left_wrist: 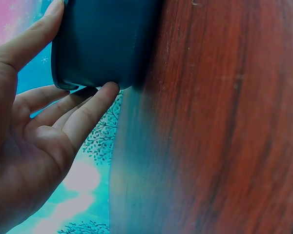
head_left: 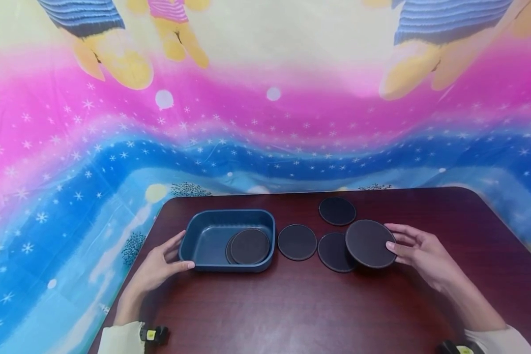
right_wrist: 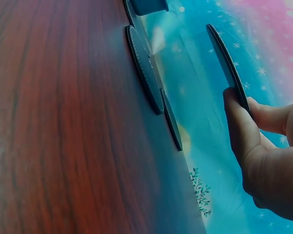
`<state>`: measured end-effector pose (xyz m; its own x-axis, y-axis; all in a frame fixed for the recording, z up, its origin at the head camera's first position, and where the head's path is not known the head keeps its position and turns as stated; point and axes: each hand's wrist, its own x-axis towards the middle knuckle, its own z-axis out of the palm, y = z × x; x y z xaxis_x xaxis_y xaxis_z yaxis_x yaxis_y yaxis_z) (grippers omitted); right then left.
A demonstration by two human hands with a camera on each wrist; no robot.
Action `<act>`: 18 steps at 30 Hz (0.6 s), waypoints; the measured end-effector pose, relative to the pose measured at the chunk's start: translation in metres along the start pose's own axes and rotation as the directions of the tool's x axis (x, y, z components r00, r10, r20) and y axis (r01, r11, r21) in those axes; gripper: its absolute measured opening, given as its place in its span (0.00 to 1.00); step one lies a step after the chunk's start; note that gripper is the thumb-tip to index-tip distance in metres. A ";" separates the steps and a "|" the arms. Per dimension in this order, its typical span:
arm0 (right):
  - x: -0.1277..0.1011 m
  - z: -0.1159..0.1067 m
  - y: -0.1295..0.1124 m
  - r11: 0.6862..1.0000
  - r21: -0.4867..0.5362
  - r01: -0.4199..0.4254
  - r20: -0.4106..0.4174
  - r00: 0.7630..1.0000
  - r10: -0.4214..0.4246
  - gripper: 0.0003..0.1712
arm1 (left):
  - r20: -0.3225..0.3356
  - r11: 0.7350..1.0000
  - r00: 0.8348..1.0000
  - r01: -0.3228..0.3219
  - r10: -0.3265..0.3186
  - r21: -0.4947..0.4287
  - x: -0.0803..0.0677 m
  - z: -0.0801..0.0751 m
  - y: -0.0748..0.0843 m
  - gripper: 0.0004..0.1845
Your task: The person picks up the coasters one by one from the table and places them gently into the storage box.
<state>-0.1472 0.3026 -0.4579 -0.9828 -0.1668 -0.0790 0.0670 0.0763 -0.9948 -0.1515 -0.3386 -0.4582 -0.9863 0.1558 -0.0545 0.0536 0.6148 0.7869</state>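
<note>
In the head view, a dark blue rectangular tray sits on the left half of the table. My left hand grips its left end, thumb at the front corner and fingers along the side, as the left wrist view also shows. Two round black coasters overlap at the tray's right end. My right hand pinches another round coaster by its right edge. The right wrist view shows this coaster raised off the table and tilted, between thumb and fingers.
Three more coasters lie flat to the right of the tray: one beside it, one farther back and one partly hidden behind the held coaster. A patterned cloth hangs behind the dark red wooden table.
</note>
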 end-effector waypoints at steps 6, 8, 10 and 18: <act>0.002 0.003 -0.004 1.000 0.029 -0.009 -0.011 1.000 0.009 0.30 | -0.005 1.000 1.000 -0.017 0.017 -0.001 -0.001 0.000 0.000 0.51; 0.002 0.004 -0.006 0.999 0.034 -0.009 -0.011 1.000 0.010 0.30 | -0.007 1.000 1.000 -0.024 0.024 0.000 -0.001 0.000 0.000 0.51; 0.002 0.005 -0.007 0.999 0.039 -0.014 -0.015 1.000 0.015 0.30 | -0.009 1.000 1.000 -0.027 0.027 0.001 -0.001 0.000 0.000 0.51; 0.003 0.007 -0.010 0.999 0.049 -0.020 -0.036 0.999 0.022 0.31 | -0.008 1.000 1.000 -0.014 0.015 0.012 0.000 0.001 -0.002 0.51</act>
<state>-0.1500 0.2944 -0.4487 -0.9866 -0.1301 -0.0982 0.0949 0.0311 -0.9950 -0.1518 -0.3393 -0.4603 -0.9867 0.1581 -0.0378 0.0697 0.6218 0.7800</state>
